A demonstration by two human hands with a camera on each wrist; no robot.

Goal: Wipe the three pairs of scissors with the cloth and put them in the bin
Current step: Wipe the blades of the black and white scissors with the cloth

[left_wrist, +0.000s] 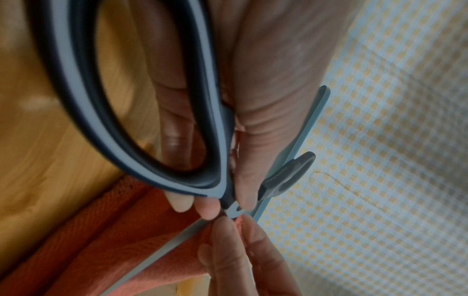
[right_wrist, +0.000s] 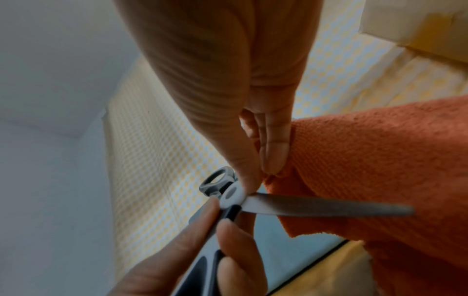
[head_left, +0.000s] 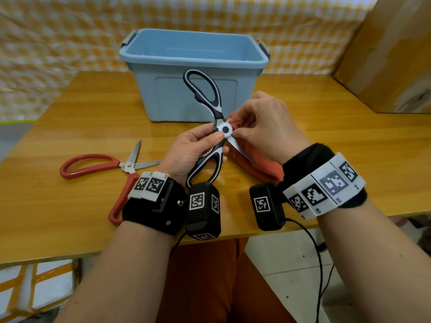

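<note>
Black-and-white kitchen scissors (head_left: 205,89) are held spread open above the table, in front of the blue bin (head_left: 163,59). My left hand (head_left: 220,143) grips their lower handle (left_wrist: 76,100), thumb by the round pivot. An orange cloth (head_left: 254,159) is bunched under my right hand (head_left: 236,130), which pinches it around one blade right at the pivot. The other blade (right_wrist: 329,206) lies bare across the cloth (right_wrist: 380,160). Red-handled scissors (head_left: 128,167) lie open on the table at the left. A third pair is not in view.
The wooden table (head_left: 70,113) has a near edge just under my wrists. A large cardboard box (head_left: 391,54) stands at the back right. A yellow checked sheet (head_left: 58,31) hangs behind the bin. Nothing shows inside the bin from here.
</note>
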